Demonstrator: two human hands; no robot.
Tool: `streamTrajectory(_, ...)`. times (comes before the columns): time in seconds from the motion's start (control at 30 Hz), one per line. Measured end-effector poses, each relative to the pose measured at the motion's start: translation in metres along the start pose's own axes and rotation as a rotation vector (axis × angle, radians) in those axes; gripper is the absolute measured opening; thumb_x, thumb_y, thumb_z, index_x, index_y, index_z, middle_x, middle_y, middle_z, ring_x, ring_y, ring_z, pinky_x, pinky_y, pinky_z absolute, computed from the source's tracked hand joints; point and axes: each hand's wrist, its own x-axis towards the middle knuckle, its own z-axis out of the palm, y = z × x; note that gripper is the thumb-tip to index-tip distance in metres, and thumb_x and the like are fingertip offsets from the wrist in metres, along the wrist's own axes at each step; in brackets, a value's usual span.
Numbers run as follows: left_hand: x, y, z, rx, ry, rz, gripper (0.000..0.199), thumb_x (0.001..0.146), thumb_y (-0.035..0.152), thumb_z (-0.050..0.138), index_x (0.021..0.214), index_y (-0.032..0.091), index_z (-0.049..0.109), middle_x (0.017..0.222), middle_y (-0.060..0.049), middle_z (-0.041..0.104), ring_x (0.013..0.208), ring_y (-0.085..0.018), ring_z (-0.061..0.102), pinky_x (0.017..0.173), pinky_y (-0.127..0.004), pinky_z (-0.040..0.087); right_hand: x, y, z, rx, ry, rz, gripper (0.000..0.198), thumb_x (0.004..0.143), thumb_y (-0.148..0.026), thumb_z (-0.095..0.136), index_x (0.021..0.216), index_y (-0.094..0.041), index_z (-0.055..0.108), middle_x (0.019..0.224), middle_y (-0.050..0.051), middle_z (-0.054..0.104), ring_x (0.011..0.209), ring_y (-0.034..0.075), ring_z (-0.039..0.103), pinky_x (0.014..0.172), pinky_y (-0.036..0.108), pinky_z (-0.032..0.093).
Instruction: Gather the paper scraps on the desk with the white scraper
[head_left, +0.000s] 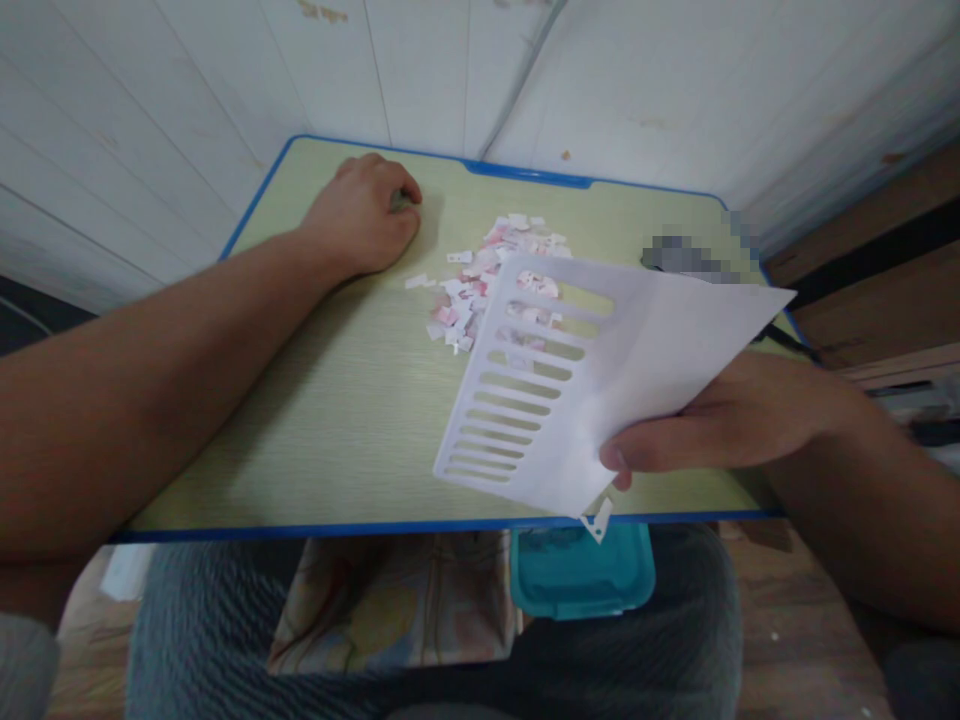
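My right hand (697,420) grips a white slotted plastic sheet (630,340), thumb on its face. The sheet tilts over the table, its row of long slots toward the left. Behind it lies a loose pile of small white and pink paper-like pieces (469,290), partly hidden and partly visible through the slots. One small white piece (598,522) shows below the sheet at the table's front edge. To the left of the pile, my left hand (367,215) rests on the tabletop with curled fingers. What those fingers hold, if anything, I cannot make out.
The pale table (337,430) has a blue rim and stands against a white panelled wall. A blurred dark object (679,255) lies at the back right. Below the front edge are a teal container (585,575) and a patterned cloth (397,610) on my lap. Cardboard boxes (885,260) stand at right.
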Motion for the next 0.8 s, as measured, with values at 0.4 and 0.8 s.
streamTrajectory(0.4, 0.001, -0.004, 0.002, -0.004, 0.022, 0.023, 0.044, 0.092, 0.055, 0.056, 0.123, 0.034, 0.081, 0.136, -0.003, 0.075, 0.124, -0.034, 0.054, 0.133, -0.057, 0.042, 0.003, 0.006, -0.001, 0.126, 0.027, 0.064, 0.015, 0.094, -0.018, 0.08, 0.084, -0.025, 0.087, 0.076, 0.002, 0.087, 0.068, 0.023, 0.086, 0.063, 0.026, 0.07)
streamTrajectory(0.8, -0.004, 0.016, -0.006, -0.314, 0.297, 0.123, 0.03, 0.101, 0.056, 0.079, 0.103, 0.025, 0.079, 0.114, 0.0, 0.077, 0.109, -0.023, 0.056, 0.122, -0.047, 0.046, 0.012, 0.011, -0.001, 0.203, 0.318, 0.111, 0.014, 0.087, -0.029, 0.087, 0.077, -0.022, 0.08, 0.067, 0.004, 0.079, 0.057, 0.021, 0.074, 0.053, 0.028, 0.06)
